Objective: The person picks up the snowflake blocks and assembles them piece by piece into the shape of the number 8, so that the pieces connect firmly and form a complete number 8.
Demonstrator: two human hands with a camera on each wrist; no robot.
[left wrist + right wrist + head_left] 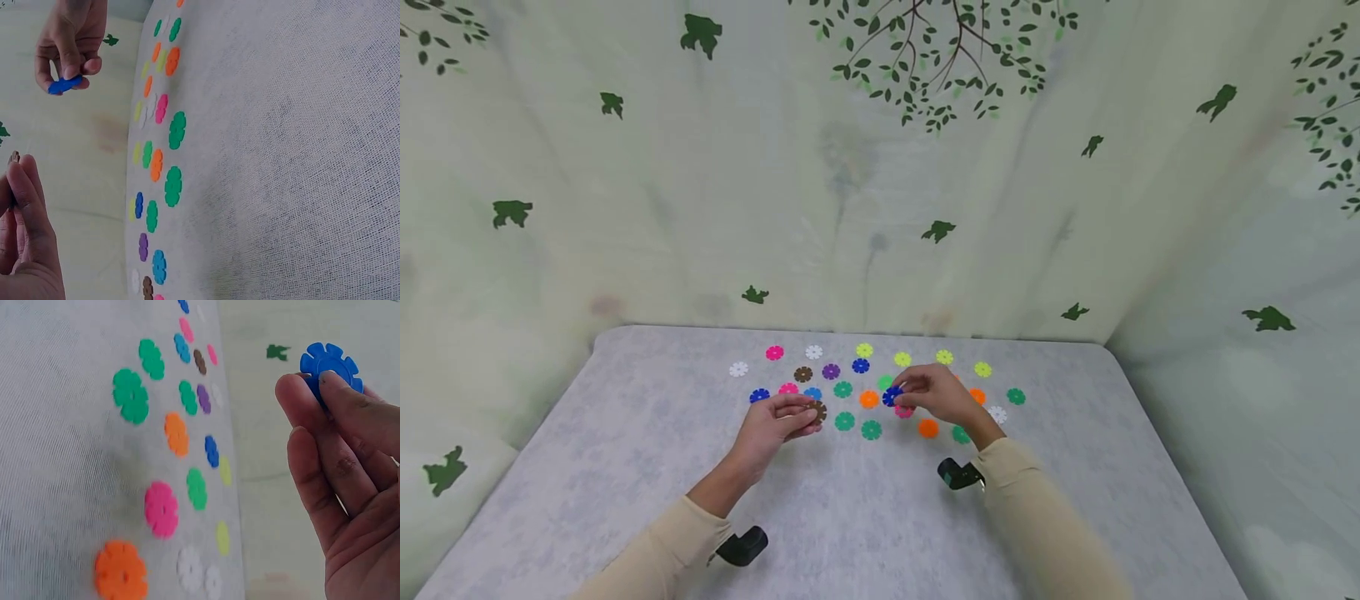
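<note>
Between the thumb and fingers of my left hand (772, 427) is a brown notched plastic disc (818, 412), held above the table. In the left wrist view only a thin edge of that brown disc (14, 157) shows past the fingertips. My right hand (942, 395) pinches a blue notched disc (891, 396) by its edge, also raised off the table. The right wrist view shows this blue disc (330, 367) face on, with slots around its rim and the thumb across its lower part. The two held discs are apart, the brown one left of the blue.
Many flat discs lie scattered toward the table's far side, among them a green disc (871, 430), an orange disc (928, 428), a purple disc (831, 372) and a yellow disc (982, 369). A leaf-printed cloth (775, 183) hangs behind the grey table (865, 533). Black cameras sit at both wrists.
</note>
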